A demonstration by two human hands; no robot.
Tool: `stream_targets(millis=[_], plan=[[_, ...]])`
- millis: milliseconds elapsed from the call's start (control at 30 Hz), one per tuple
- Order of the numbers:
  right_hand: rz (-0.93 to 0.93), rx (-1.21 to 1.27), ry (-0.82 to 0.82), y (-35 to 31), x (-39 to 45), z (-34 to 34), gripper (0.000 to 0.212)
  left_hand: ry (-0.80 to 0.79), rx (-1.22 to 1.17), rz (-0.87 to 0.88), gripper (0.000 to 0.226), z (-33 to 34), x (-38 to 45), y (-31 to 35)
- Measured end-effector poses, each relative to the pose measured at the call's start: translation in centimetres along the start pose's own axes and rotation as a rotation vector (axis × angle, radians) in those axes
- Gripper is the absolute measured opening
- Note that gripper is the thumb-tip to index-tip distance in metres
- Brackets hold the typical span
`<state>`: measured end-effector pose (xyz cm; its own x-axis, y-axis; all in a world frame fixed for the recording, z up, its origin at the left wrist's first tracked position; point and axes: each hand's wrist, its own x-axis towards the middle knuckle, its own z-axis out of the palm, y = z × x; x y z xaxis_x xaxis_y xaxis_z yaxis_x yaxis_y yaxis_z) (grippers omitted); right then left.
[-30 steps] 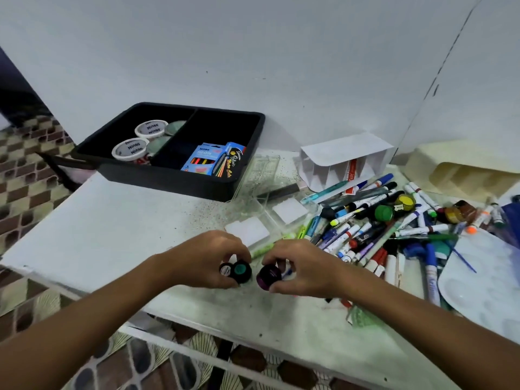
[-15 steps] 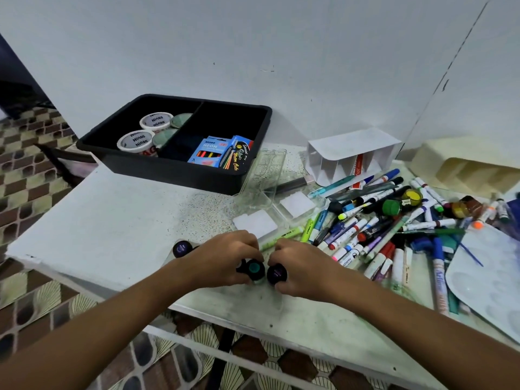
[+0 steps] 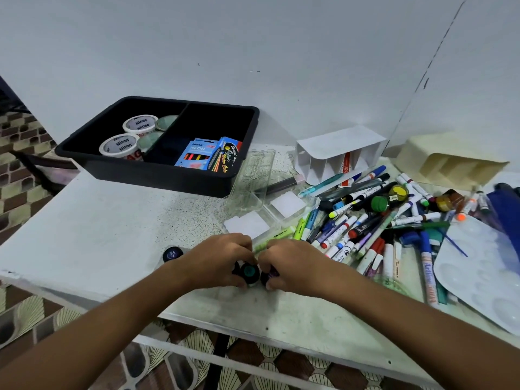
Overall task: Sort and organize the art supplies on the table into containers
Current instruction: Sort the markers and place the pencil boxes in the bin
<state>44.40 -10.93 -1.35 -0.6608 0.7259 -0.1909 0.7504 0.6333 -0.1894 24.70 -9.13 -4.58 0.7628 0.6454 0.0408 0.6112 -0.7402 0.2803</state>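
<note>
In the head view, the only view here, the left hand (image 3: 216,260) and the right hand (image 3: 292,266) meet at the lower centre of the frame, close to the front edge of the white speckled table (image 3: 112,229). The fingers of the left hand are curled around a small round paint jar with a teal lid (image 3: 250,273), and a second dark jar seems to sit under the same hand, but it is mostly hidden. The fingers of the right hand are curled around a small dark jar with a purple lid (image 3: 269,275), which touches or nearly touches the teal one. One more small jar with a dark blue lid (image 3: 172,254) stands alone, left of the left hand. The black plastic tray with two compartments (image 3: 157,175) is in the upper left of the frame, well apart from the hands; its left compartment holds white round tubs (image 3: 129,136) and its right one holds a blue box of neon colours (image 3: 197,153). I think the main risk is the table edge: the jars are small and smooth, each hand seems to take more than one, and a jar that slips may roll off to the patterned floor (image 3: 22,313). A loose lid could then spill paint. The blue-lidded jar may also be forgotten or pushed by the left forearm. On the right, the heap of mixed markers and pens (image 3: 365,220) lies just beside the right forearm, so a wide movement of this arm could drag some markers off the table.
</note>
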Motion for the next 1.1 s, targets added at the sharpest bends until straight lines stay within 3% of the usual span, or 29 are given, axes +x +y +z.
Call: stream_targets(millis=[167, 267, 367, 467, 533, 667, 833, 967, 1100], plan=[[-0.023, 0.044, 0.006, 0.3, 0.3, 0.4, 0.019, -0.16, 0.019, -0.047, 0.042, -1.1, 0.9, -0.1], [-0.02, 0.209, -0.014, 1.4, -0.1, 0.4, 0.021, -0.233, -0.015, -0.063, 0.043, -2.1, 1.5, -0.5], [0.032, 0.393, 0.013, 3.5, -1.5, -0.1, 0.02, -0.188, -0.095, -0.082, 0.037, -2.9, 3.0, -0.9], [0.148, 0.497, 0.167, 6.2, -4.1, -0.7, 0.015, -0.092, -0.14, -0.099, 0.04, -2.8, 5.7, -0.8], [0.234, 0.514, 0.265, 8.2, -5.9, -1.0, 0.01, -0.048, -0.142, -0.081, 0.027, -2.7, 8.0, 0.1], [0.482, 0.416, 0.413, 12.7, -9.8, -0.9, 0.009, 0.067, -0.165, -0.026, 0.017, -1.3, 14.3, 3.0], [0.732, 0.268, 0.496, 16.5, -13.5, 0.6, 0.022, 0.188, -0.174, 0.011, 0.031, 1.2, 22.0, 5.0], [0.797, 0.196, 0.476, 17.8, -14.7, 2.0, 0.039, 0.148, -0.115, 0.029, 0.049, 1.9, 25.7, 6.5], [0.799, 0.142, 0.478, 18.3, -14.6, 2.7, 0.046, 0.109, -0.069, 0.02, 0.05, 2.4, 27.3, 7.0]])
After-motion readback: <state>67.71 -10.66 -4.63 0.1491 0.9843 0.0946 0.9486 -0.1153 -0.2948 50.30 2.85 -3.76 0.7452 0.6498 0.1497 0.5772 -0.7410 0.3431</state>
